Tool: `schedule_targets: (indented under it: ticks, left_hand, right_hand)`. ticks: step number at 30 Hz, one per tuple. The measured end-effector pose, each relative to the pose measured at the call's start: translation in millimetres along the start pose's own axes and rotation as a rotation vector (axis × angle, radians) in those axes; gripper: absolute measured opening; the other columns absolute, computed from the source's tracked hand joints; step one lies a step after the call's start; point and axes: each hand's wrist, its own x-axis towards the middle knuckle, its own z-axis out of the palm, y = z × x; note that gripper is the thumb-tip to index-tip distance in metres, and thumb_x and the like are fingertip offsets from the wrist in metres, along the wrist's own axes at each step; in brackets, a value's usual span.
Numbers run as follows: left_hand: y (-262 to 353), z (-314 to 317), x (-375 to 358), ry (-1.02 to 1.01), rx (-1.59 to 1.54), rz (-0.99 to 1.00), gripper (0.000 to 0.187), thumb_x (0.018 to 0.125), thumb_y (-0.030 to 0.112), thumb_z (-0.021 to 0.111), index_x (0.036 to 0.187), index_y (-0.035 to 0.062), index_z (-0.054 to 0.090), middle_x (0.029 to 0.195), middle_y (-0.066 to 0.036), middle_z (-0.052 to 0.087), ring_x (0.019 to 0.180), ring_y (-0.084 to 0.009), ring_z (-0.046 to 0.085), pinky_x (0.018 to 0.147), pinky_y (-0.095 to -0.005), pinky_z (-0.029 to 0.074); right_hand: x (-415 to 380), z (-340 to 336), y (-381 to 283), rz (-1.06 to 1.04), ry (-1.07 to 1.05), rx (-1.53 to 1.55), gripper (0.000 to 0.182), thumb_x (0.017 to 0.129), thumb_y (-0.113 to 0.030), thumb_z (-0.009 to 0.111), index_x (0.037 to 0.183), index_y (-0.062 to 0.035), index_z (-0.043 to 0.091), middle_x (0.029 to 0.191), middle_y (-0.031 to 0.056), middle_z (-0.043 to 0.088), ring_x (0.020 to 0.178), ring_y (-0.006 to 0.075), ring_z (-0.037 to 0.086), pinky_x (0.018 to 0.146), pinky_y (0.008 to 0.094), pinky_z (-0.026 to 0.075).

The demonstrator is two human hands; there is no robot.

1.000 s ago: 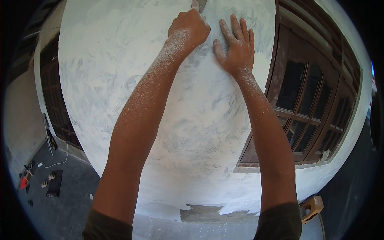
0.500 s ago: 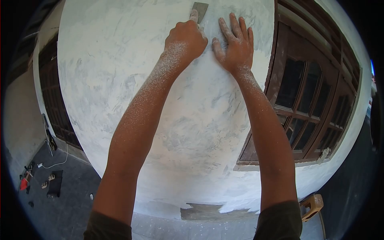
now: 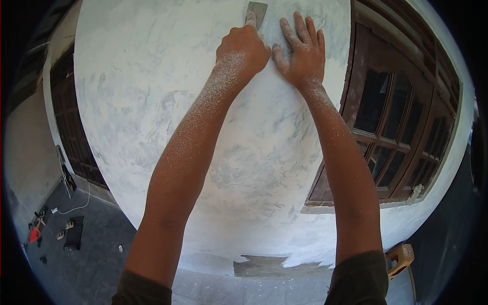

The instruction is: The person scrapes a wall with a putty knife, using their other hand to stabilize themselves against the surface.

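My left hand (image 3: 243, 50) is closed around a putty knife (image 3: 258, 12), its index finger stretched along the flat metal blade. The blade points up and lies against the white, patchily coated wall (image 3: 152, 101); the handle is hidden in the fist. Just right of it, my right hand (image 3: 303, 58) rests on the wall with fingers spread, holding nothing. Pale dust covers the fingers of both hands and the left forearm.
A brown wooden window (image 3: 389, 109) with glass panes is set in the wall at right. Below it stands a yellowish plastic stool (image 3: 401, 258). At left are a dark door (image 3: 76, 122), a white cable (image 3: 76, 207) and sandals (image 3: 65, 230) on the grey floor.
The view has shifted slightly. My left wrist and forearm have moved a little to the right, closer to my right hand, which keeps its place on the wall.
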Motion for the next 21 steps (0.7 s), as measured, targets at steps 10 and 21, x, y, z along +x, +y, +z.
schedule_targets:
  ticks: [10,21]
  left_hand:
    - [3.5,-7.5,2.6,-0.025,0.029,-0.003,0.079,0.091,0.027,0.068,0.158,0.0054,0.035,0.127,-0.021,0.068,0.116,-0.0346,0.069,0.095,-0.0446,0.059]
    - [6.2,3.7,15.3,0.038,0.028,0.012,0.082,0.09,0.029,0.071,0.158,0.0042,0.034,0.126,-0.021,0.068,0.118,-0.0352,0.068,0.099,-0.0434,0.057]
  right_hand:
    - [-1.9,-3.1,-5.8,0.038,-0.016,0.025,0.062,0.088,-0.036,0.068,0.149,-0.0265,0.056,0.164,0.0057,0.039,0.154,0.0295,0.029,0.128,0.0506,0.016]
    - [-0.7,-3.9,-3.6,0.013,-0.026,-0.005,0.064,0.087,-0.04,0.068,0.148,-0.0243,0.056,0.163,0.008,0.04,0.154,0.0291,0.028,0.128,0.0516,0.015]
